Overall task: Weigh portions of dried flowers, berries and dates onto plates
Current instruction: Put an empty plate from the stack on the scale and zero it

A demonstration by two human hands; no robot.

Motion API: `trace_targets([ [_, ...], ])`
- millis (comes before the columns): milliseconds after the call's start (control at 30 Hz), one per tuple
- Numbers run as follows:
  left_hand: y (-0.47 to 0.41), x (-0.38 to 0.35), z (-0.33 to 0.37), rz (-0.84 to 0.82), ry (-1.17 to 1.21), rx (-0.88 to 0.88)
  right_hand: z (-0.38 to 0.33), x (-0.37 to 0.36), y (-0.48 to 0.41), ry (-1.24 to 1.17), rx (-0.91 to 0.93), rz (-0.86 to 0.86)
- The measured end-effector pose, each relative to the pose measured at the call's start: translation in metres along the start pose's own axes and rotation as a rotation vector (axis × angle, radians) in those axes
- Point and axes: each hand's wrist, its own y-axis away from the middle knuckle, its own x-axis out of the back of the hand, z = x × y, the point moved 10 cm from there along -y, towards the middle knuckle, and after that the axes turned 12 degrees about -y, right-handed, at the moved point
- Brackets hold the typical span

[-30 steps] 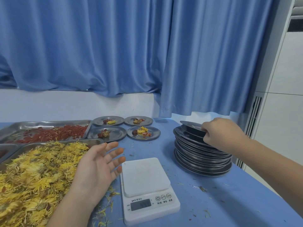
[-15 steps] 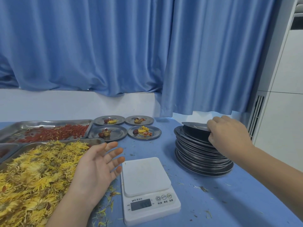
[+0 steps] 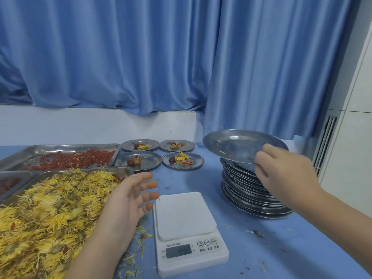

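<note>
My right hand point(image 3: 281, 174) pinches the near rim of a steel plate point(image 3: 237, 147) and holds it tilted above the stack of steel plates point(image 3: 245, 190) at the right. My left hand point(image 3: 128, 200) hovers with straight fingers between the tray of yellow dried flowers point(image 3: 50, 208) and the white scale point(image 3: 187, 224). The scale's platform is bare. Several filled plates point(image 3: 183, 161) with flowers, berries and dates sit at the back. A tray of red berries point(image 3: 66, 158) lies at the far left, and a tray corner with dates point(image 3: 10, 182) shows at the left edge.
The blue table point(image 3: 281, 248) carries scattered petals and crumbs near the scale. Blue curtains hang behind the table. A white cabinet with a vent stands at the right, close to the plate stack.
My right hand has lifted the top plate off the stack and tilted it up. My left hand has stayed in place.
</note>
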Motion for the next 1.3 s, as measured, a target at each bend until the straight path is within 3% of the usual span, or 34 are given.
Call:
trace_targets([
  [167, 0.020, 0.003, 0.037, 0.211, -0.512, -0.403, -0.047, 0.011, 0.004, -0.164, 0.168, 0.155],
  [367, 0.064, -0.046, 0.073, 0.212, -1.231, -1.023, -0.100, -0.004, 0.013, -0.347, 0.294, 0.157],
  [500, 0.053, -0.053, 0.056, 0.157, -1.548, -0.948, -0.113, -0.022, 0.019, -0.392, 0.322, 0.123],
  [767, 0.034, -0.047, 0.034, 0.097, -1.762, -0.743, -0.125, -0.036, 0.024, -0.466, 0.333, 0.130],
  [1067, 0.034, -0.048, 0.036, 0.089, -1.685, -0.743, -0.118, -0.044, 0.029, -0.474, 0.289, 0.119],
  [1300, 0.036, -0.053, 0.034, -0.008, -1.567, -0.829, -0.105, -0.046, 0.034, -0.473, 0.253, 0.108],
])
